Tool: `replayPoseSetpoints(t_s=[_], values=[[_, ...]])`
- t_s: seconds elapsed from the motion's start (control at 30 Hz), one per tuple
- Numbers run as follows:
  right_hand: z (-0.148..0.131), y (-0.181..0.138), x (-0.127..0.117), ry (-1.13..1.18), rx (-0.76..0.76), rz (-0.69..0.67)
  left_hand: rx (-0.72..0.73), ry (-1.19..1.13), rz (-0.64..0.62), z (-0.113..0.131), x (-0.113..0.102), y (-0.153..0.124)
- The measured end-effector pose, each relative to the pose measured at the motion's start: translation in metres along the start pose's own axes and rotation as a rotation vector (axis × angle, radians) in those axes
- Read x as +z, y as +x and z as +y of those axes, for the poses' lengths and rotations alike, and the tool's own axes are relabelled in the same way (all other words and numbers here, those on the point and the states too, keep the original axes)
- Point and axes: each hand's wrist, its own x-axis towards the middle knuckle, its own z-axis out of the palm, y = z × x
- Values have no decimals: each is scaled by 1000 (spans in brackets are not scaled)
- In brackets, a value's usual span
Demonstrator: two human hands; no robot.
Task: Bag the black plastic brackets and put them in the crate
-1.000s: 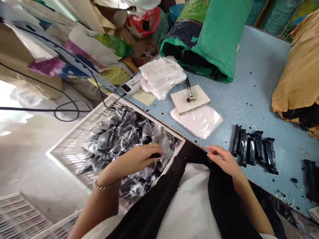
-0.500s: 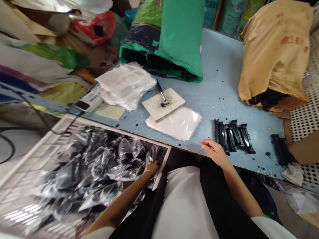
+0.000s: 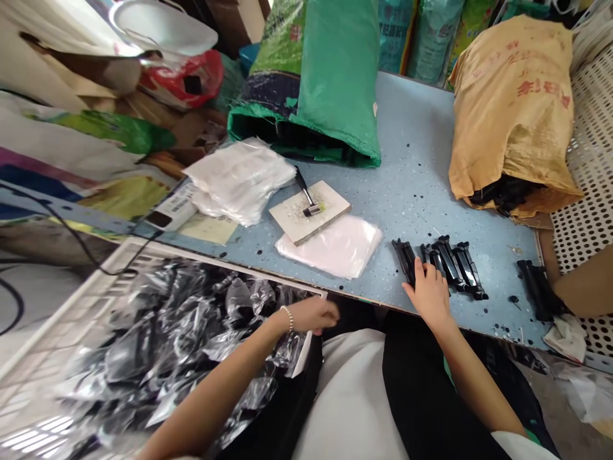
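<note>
My right hand [image 3: 430, 292] rests at the near edge of the blue table [image 3: 412, 185], fingers stretched flat over a row of black plastic parts [image 3: 453, 262]. One black part [image 3: 403, 259] lies a little apart to the left of my fingers. My left hand [image 3: 313, 314] hovers with curled fingers at the near right corner of a white crate [image 3: 211, 260]. The crate is full of black parts sealed in clear bags [image 3: 182, 326]. Whether the left hand holds anything does not show. A flat stack of clear bags [image 3: 335, 246] lies left of the row.
A small hammer [image 3: 306, 198] lies on a pale tile [image 3: 330, 207] beside a heap of white bags [image 3: 239, 172]. A green sack [image 3: 335, 83] and a yellow sack [image 3: 507, 108] stand at the back. Another person's arm [image 3: 579, 287] lies by more black parts [image 3: 534, 287] and a perforated basket [image 3: 587, 211].
My left hand has let go of the bagged part and drawn back to the crate's corner. My right hand has moved forward onto the black parts. The view swung right.
</note>
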Motion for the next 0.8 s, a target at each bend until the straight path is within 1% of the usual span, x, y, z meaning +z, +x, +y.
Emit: replayPoseSetpoints(t_s=[0.03,0.07,0.1,0.13,0.17,0.2,0.23,0.3,0.33,0.4,0.47,0.53,0.57,0.63,0.7,0.73,0.8], values=[[-2,3,0,20,-1,-33,68,-62,68,19,-11,8],[-4,7,-1,49,7,-63,134,-127,242,39,-22,18],[-4,12,-4,89,24,-88,158,-103,473,56,-31,31],[-4,17,-7,144,46,-112,139,-36,669,71,-40,44],[-3,22,-10,222,72,-139,98,16,779,83,-48,57],[-1,27,-14,336,100,-172,58,52,837,89,-54,68],[1,31,-18,489,132,-210,28,59,840,92,-60,77],[3,34,-24,883,197,-297,19,12,771,86,-70,87],[2,34,-25,1095,230,-346,33,-18,741,81,-74,88],[-7,31,-22,1472,294,-454,52,-55,727,70,-79,86],[-22,27,-13,1725,360,-587,51,-99,751,63,-82,81],[-36,24,0,1839,463,-704,74,-111,817,60,-82,74],[-40,22,5,1855,521,-737,113,-70,857,60,-82,71],[-45,20,13,1876,598,-752,210,122,922,60,-83,63],[-46,20,16,1949,600,-764,263,356,934,59,-83,57],[-47,22,16,1999,583,-799,271,433,928,58,-83,54],[-51,28,15,2108,566,-931,285,494,913,55,-81,51]])
